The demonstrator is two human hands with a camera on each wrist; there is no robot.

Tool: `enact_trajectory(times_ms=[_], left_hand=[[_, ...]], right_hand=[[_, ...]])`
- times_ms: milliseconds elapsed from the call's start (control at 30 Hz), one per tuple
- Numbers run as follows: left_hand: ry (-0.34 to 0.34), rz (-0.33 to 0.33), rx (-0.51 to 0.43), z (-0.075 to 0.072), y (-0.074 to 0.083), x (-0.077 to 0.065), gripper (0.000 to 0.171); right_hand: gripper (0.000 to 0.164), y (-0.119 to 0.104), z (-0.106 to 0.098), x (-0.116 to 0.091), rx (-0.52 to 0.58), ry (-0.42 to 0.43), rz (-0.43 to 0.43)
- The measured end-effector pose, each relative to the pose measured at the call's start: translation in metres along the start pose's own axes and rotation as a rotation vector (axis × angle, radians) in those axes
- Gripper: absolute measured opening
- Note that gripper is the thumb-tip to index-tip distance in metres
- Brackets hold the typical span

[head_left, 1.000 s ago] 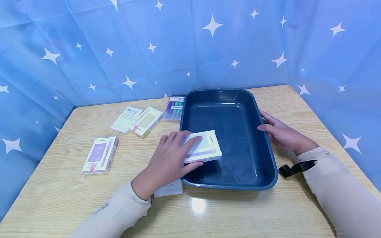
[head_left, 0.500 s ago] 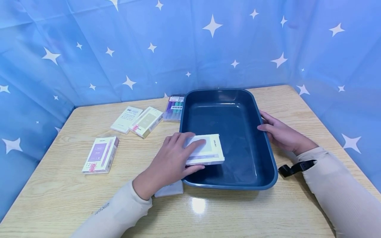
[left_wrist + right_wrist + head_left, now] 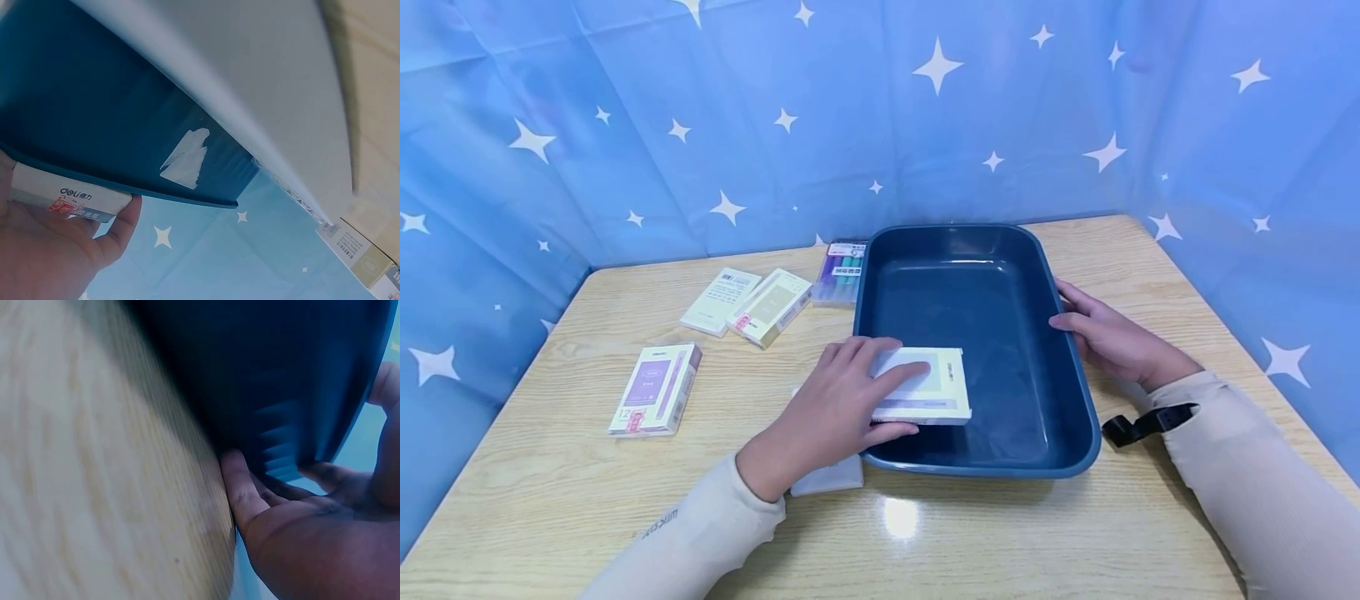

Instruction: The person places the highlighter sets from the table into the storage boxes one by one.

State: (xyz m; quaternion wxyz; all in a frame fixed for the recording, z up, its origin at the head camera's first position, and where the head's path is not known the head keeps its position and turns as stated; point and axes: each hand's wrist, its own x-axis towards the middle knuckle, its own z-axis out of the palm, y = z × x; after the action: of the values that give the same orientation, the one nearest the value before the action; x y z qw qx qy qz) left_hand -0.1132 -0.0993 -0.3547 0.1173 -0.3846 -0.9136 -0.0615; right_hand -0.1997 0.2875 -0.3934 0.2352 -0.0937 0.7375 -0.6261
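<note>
My left hand (image 3: 842, 400) grips a small white deli carton (image 3: 936, 387) by its left end, fingers on top and thumb along the near side. It holds the carton over the left part of a dark blue plastic tub (image 3: 977, 462). In the left wrist view, the same carton (image 3: 69, 190) shows between thumb and fingers at the tub's rim. My right hand (image 3: 1101, 333) holds the tub's right side, its thumb over the rim. Seen from the right wrist, its fingers (image 3: 240, 487) press against the outer wall low down by the tabletop.
Left on the table lies a purple-and-white carton (image 3: 655, 390). Farther back are a pale carton (image 3: 721, 302), a yellowish carton (image 3: 771, 307) and a clear pack of purple and green markers (image 3: 837, 275). Another white pack (image 3: 827, 477) lies under my left wrist. A starry blue curtain (image 3: 820, 108) hangs behind.
My left hand has moved slightly right and nearer to me with the carton, which has turned to lie straighter over the tub. My right hand and the tub have stayed put.
</note>
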Motion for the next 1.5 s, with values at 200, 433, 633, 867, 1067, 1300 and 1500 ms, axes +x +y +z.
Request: enact_trajectory(times_ms=[200, 433, 633, 867, 1067, 1300, 1500], left_hand=[[0.002, 0.03, -0.002, -0.001, 0.0, 0.0, 0.064], [-0.007, 0.042, -0.029, -0.001, -0.001, 0.001, 0.064], [-0.04, 0.058, -0.043, -0.001, -0.002, 0.002, 0.063], [-0.059, 0.079, -0.06, -0.001, -0.002, 0.004, 0.062], [-0.091, 0.071, -0.075, -0.001, -0.002, 0.005, 0.06], [-0.145, 0.07, -0.099, -0.003, -0.001, 0.008, 0.057], [-0.197, 0.071, -0.135, -0.005, -0.002, 0.011, 0.055]], right_hand=[[0.073, 0.0, 0.0, 0.0, -0.004, 0.0, -0.006], [0.073, 0.0, 0.0, 0.001, 0.001, -0.003, -0.01], [0.073, 0.001, 0.0, 0.001, 0.003, -0.001, -0.011], [0.073, 0.002, 0.0, 0.002, 0.024, -0.008, -0.014], [0.074, 0.001, 0.0, 0.001, 0.038, -0.015, -0.018], [0.074, 0.001, 0.0, 0.001, 0.032, -0.009, -0.003], [0.074, 0.0, -0.001, 0.001, 0.03, -0.005, 0.001]])
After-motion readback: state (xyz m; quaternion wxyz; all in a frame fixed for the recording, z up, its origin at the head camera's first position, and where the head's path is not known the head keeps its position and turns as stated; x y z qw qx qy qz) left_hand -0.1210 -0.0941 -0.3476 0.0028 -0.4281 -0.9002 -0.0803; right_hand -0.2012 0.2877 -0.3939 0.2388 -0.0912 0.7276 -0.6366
